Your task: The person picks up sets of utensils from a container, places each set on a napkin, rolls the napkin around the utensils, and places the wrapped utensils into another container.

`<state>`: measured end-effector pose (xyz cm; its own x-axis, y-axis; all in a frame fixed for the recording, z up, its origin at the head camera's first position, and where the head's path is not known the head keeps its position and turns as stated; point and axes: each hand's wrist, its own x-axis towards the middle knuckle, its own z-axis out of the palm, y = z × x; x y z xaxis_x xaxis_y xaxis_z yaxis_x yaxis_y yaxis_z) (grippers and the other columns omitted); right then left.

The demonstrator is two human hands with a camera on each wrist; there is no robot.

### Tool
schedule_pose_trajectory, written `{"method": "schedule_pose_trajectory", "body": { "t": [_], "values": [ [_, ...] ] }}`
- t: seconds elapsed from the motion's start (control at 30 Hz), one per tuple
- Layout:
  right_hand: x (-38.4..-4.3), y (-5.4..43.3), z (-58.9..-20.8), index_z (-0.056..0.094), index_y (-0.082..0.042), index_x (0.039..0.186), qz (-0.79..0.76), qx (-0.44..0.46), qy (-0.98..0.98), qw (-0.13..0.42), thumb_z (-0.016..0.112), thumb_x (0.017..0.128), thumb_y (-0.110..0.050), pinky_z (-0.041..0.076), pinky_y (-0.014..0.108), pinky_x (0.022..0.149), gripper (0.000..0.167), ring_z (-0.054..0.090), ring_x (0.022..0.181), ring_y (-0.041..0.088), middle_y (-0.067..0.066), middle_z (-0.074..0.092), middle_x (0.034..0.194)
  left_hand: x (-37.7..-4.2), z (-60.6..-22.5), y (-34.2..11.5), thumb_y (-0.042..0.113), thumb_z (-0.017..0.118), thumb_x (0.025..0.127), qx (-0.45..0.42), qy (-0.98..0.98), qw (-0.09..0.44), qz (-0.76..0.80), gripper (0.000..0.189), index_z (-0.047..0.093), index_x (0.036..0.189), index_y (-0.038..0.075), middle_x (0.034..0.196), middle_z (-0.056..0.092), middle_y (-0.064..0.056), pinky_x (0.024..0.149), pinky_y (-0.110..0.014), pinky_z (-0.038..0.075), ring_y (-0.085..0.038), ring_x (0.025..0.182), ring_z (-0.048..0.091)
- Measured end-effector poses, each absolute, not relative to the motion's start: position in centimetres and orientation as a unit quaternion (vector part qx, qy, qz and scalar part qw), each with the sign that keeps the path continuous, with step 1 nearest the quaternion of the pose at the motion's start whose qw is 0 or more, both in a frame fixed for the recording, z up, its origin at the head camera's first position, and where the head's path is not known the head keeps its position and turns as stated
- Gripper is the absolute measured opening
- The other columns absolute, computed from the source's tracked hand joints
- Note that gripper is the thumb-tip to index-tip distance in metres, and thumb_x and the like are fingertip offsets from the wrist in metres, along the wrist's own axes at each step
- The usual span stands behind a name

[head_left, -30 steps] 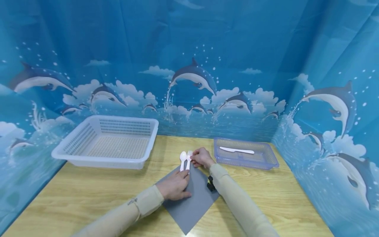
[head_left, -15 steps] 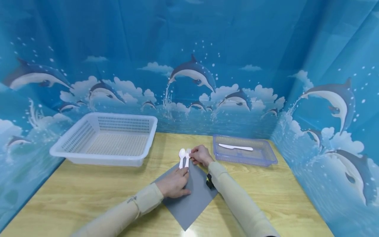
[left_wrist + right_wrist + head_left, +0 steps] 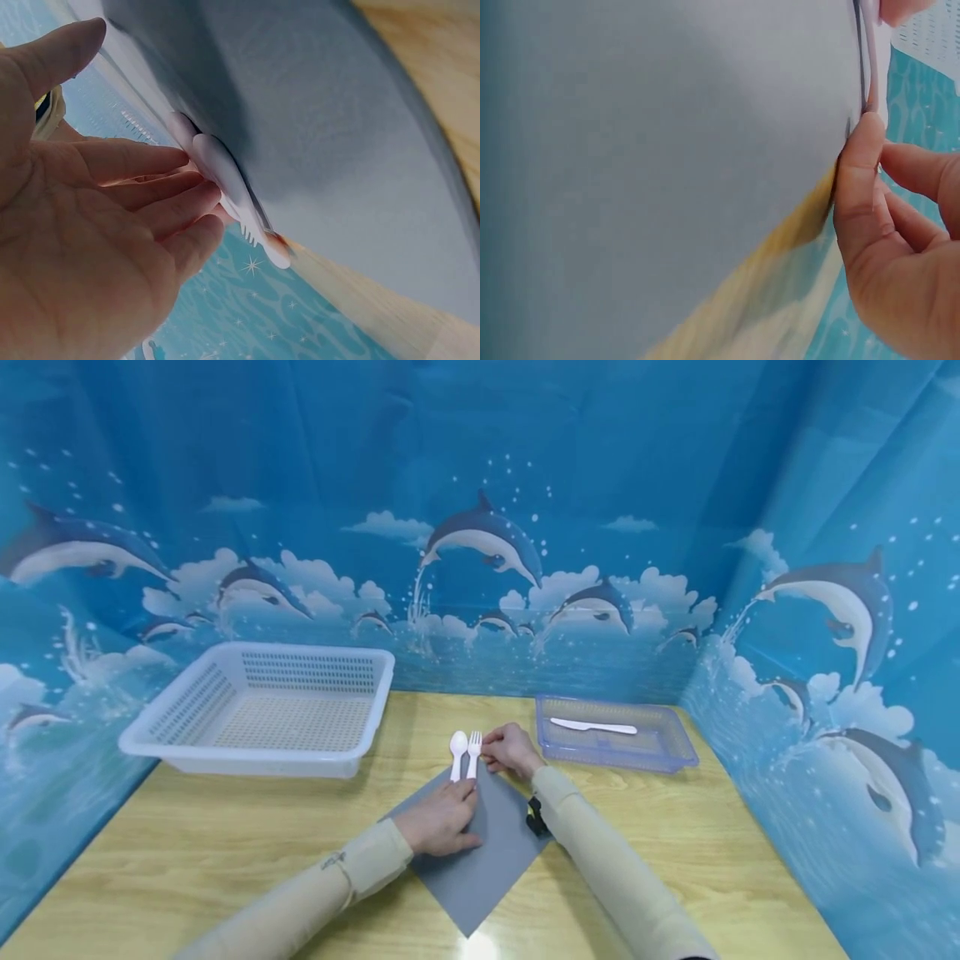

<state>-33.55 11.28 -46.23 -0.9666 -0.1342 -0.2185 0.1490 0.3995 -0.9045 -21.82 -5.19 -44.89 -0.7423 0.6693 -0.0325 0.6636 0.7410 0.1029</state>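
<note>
A white plastic spoon (image 3: pixel 458 745) and a white plastic fork (image 3: pixel 474 748) lie side by side on a grey square napkin (image 3: pixel 491 852), their heads reaching past its far corner. My left hand (image 3: pixel 441 821) lies low over the napkin, straight fingertips at the cutlery handles and thumb spread away. In the left wrist view its fingers (image 3: pixel 169 202) touch the spoon's handle (image 3: pixel 217 165). At the fork's right side is my right hand (image 3: pixel 514 750); the right wrist view has its thumb and finger (image 3: pixel 866 142) pinching at the fork's edge, the pinched part hidden.
A white perforated basket (image 3: pixel 273 760) stands at the back left. At the back right, a clear purple tray (image 3: pixel 615 760) holds a white plastic knife (image 3: pixel 592 727). The wooden table (image 3: pixel 225 852) meets a blue dolphin curtain (image 3: pixel 480 635) behind and on both sides.
The head view has shifted slightly, so everything sits a little higher and further left. The right fingertips have drawn slightly right, uncovering more of the fork's head. The left hand stays at the handles.
</note>
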Motion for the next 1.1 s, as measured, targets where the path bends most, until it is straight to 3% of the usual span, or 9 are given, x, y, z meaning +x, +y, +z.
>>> {"method": "schedule_pose_trajectory", "body": {
  "t": [0.2, 0.3, 0.4, 0.53, 0.67, 0.77, 1.1],
  "values": [
    [-33.0, 12.8, -45.1, 0.063, 0.013, 0.111, -0.538, -0.048, 0.831, 0.131, 0.057, 0.093, 0.002, 0.059, 0.029, 0.061, 0.022, 0.064, 0.062, 0.015, 0.018, 0.068, 0.084, -22.1, -44.6, -5.1, 0.043, 0.069, 0.089, 0.366, 0.929, 0.020, 0.056, 0.077, 0.046, 0.136, -0.013, 0.140, 0.047, -0.023, 0.113, -0.044, 0.036, -0.034, 0.131, 0.047],
    [-32.9, 13.8, -44.3, 0.062, 0.014, 0.114, -0.532, -0.069, 0.835, 0.122, 0.058, 0.094, 0.000, 0.060, 0.034, 0.067, 0.025, 0.068, 0.071, 0.024, 0.026, 0.069, 0.093, -22.5, -44.1, -4.9, 0.041, 0.071, 0.089, 0.370, 0.926, 0.014, 0.067, 0.073, 0.049, 0.134, -0.012, 0.135, 0.050, -0.023, 0.110, -0.043, 0.039, -0.034, 0.127, 0.050],
    [-32.9, 14.9, -43.5, 0.061, 0.014, 0.119, -0.533, -0.072, 0.835, 0.116, 0.058, 0.095, -0.002, 0.060, 0.036, 0.070, 0.028, 0.069, 0.085, 0.038, 0.030, 0.068, 0.101, -23.2, -43.7, -4.5, 0.040, 0.072, 0.088, 0.379, 0.922, 0.001, 0.074, 0.060, 0.058, 0.122, -0.008, 0.125, 0.055, -0.018, 0.102, -0.041, 0.045, -0.029, 0.114, 0.057],
    [-33.1, 16.4, -42.6, 0.058, 0.014, 0.124, -0.537, -0.061, 0.834, 0.110, 0.058, 0.096, -0.003, 0.060, 0.035, 0.073, 0.033, 0.066, 0.098, 0.043, 0.033, 0.065, 0.109, -24.2, -43.1, -3.7, 0.037, 0.071, 0.088, 0.382, 0.919, -0.002, 0.097, 0.048, 0.062, 0.114, -0.003, 0.123, 0.058, -0.017, 0.094, -0.040, 0.050, -0.027, 0.107, 0.061],
    [-33.6, 18.1, -41.7, 0.057, 0.011, 0.126, -0.534, -0.045, 0.838, 0.104, 0.057, 0.097, -0.006, 0.059, 0.038, 0.077, 0.034, 0.066, 0.100, 0.040, 0.033, 0.062, 0.116, -25.2, -42.6, -2.7, 0.035, 0.068, 0.091, 0.363, 0.923, 0.011, 0.130, 0.056, 0.056, 0.129, -0.005, 0.132, 0.057, -0.020, 0.099, -0.042, 0.048, -0.031, 0.117, 0.059],
    [-33.9, 19.4, -40.9, 0.059, 0.009, 0.124, -0.513, -0.036, 0.853, 0.089, 0.057, 0.098, -0.007, 0.059, 0.038, 0.075, 0.031, 0.067, 0.096, 0.036, 0.030, 0.064, 0.113, -25.8, -42.3, -1.8, 0.033, 0.065, 0.094, 0.345, 0.926, 0.017, 0.154, 0.058, 0.052, 0.135, -0.006, 0.137, 0.054, -0.022, 0.103, -0.042, 0.046, -0.032, 0.124, 0.056],
    [-34.6, 24.7, -40.0, 0.065, 0.009, 0.116, -0.360, -0.033, 0.931, 0.051, 0.055, 0.097, -0.007, 0.057, 0.045, 0.079, 0.027, 0.065, 0.099, 0.039, 0.028, 0.066, 0.111, -27.4, -41.5, 1.5, 0.038, 0.058, 0.097, 0.297, 0.939, 0.034, 0.173, 0.060, 0.046, 0.143, 0.000, 0.144, 0.051, -0.017, 0.108, -0.039, 0.043, -0.029, 0.132, 0.050]
  ]
}}
